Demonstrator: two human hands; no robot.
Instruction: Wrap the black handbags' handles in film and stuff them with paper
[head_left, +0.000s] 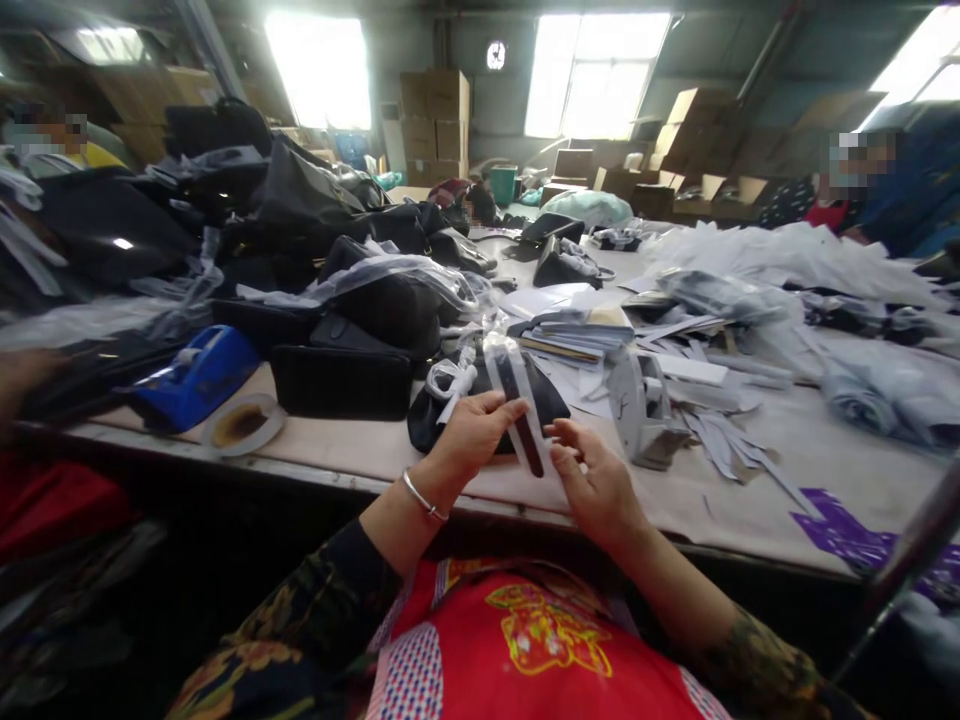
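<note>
My left hand (474,432) pinches a dark strap (529,446) wrapped in a clear plastic sleeve (504,362), between thumb and forefinger. The strap slants down toward me and its rounded end hangs free. Close to that end, on the right, is my right hand (596,480), its fingers loosely curled and apart, with nothing visible in them; whether the fingertips touch the sleeve's edge is hard to see. Behind my hands a black bag (551,388) lies on the table. A bundle of white wrapped cord (451,380) rests on it, beside my left wrist.
To the left are a blue tape dispenser (199,372), a tape roll (244,424) and piled black bags (341,380). Right of my hands stands a grey-white dispenser (637,405). Paper sheets (574,325), paper strips (724,445) and purple plastic (847,535) lie around. Other people work nearby.
</note>
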